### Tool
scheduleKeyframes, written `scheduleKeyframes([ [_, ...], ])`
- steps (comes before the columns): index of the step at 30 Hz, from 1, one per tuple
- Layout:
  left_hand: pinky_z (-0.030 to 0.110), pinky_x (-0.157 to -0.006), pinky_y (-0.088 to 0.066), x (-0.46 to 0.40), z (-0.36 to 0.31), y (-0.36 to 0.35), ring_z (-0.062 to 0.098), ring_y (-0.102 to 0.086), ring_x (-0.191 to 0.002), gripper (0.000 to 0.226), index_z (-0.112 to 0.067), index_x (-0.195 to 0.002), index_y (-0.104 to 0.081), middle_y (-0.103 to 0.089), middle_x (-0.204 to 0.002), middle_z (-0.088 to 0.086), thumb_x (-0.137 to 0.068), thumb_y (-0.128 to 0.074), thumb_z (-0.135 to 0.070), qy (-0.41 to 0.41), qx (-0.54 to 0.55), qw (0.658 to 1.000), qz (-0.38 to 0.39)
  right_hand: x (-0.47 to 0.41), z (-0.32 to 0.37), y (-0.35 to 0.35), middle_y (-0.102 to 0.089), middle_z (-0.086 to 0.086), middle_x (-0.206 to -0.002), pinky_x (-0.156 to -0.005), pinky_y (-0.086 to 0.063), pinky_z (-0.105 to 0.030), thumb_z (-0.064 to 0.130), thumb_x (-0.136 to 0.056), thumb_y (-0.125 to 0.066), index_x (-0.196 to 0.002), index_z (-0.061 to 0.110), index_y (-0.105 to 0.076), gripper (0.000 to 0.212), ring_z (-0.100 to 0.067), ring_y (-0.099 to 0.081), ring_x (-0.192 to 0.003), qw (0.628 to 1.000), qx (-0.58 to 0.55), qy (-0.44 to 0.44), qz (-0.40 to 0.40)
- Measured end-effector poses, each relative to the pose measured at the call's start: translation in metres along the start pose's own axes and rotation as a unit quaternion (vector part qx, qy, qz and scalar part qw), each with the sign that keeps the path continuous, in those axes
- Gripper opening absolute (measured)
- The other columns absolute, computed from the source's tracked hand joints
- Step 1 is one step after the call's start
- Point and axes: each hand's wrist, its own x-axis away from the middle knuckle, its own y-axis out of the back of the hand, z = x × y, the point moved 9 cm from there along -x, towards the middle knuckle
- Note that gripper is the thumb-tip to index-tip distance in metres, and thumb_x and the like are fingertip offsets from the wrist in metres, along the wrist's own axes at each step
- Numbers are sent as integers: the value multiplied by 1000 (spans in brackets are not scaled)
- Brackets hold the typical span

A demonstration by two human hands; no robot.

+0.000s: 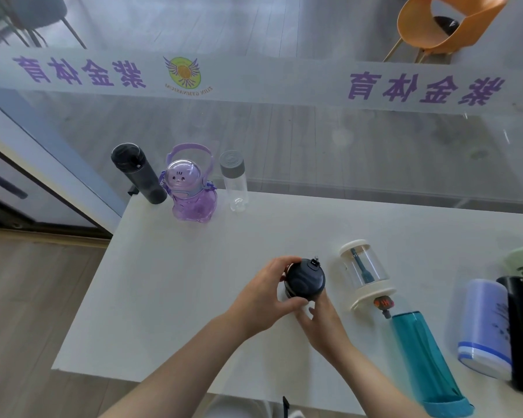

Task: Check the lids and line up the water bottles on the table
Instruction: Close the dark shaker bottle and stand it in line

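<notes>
We find a dark bottle (pixel 305 279) held upright over the middle of the white table (pixel 169 291). The left hand (pixel 264 294) curls round its black domed lid (pixel 303 274), thumb beneath and fingers over the far side. The right hand (pixel 320 319) grips the body below the lid; that body is mostly hidden.

Just right of the grip stands a cream-capped clear bottle (pixel 365 274), and beyond it lies a teal bottle (pixel 426 360).

Far beyond the grip, to its left, a black flask (pixel 138 173), a purple cartoon bottle (pixel 191 188) and a grey-lidded clear bottle (pixel 234 181) stand in a row.
</notes>
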Motion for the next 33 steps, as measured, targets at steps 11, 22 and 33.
scheduleKeyframes([
  [11,33,-102,-46,-78,10,34,8,-51,-115,73,-31,-136,-42,-48,-128,-10,-74,-80,-29,26,-22,999,-42,-89,24,4,-57,12,-119,-87,-50,-26,16,-86,-63,-117,55,-41,55,-3,-56,-108,999,-24,-3,-42],
  [22,33,-105,-44,-160,17,81,13,-49,-117,73,-19,-136,-43,-44,-125,-7,-74,-81,-23,38,-15,995,-95,-187,60,8,-61,18,-98,-66,-44,-7,7,-82,-66,-95,49,-49,48,11,-58,-83,999,-27,-3,-23],
  [33,16,-92,-37,-192,25,106,7,-45,-108,67,-21,-134,-42,-44,-128,-1,-77,-77,-23,54,-24,984,-168,-245,53,-4,-60,16,-119,-93,-46,-25,21,-82,-67,-131,32,-40,57,-2,-58,-109,999,-19,-25,43],
])
